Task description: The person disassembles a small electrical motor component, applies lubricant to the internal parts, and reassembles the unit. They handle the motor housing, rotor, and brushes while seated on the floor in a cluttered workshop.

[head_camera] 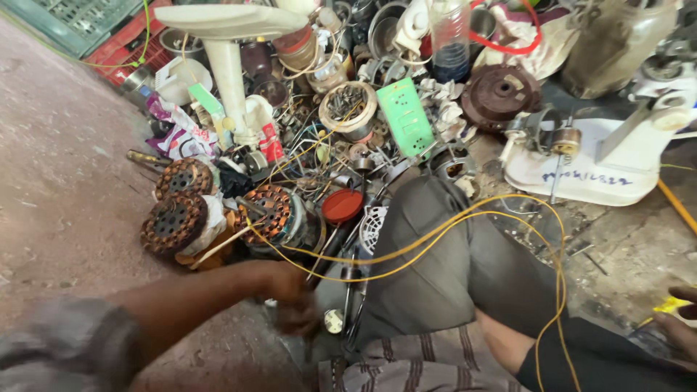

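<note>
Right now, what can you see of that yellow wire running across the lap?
The yellow wire is thin, insulated and flexible, lying in loose double loops. It runs from the copper-wound stator across the grey trouser knee, arcs right, then drops down past the thigh out of frame. A yellow end shows at the right hand. The blurred left hand is just below its left stretch; contact is unclear.

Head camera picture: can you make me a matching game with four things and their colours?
Things:
1. round lid
2. socket plate
3. long wire
4. fan stand

Colours:
A. yellow
B. cream
C. red
D. green

Pairs: 1-C, 2-D, 3-A, 4-B
</note>
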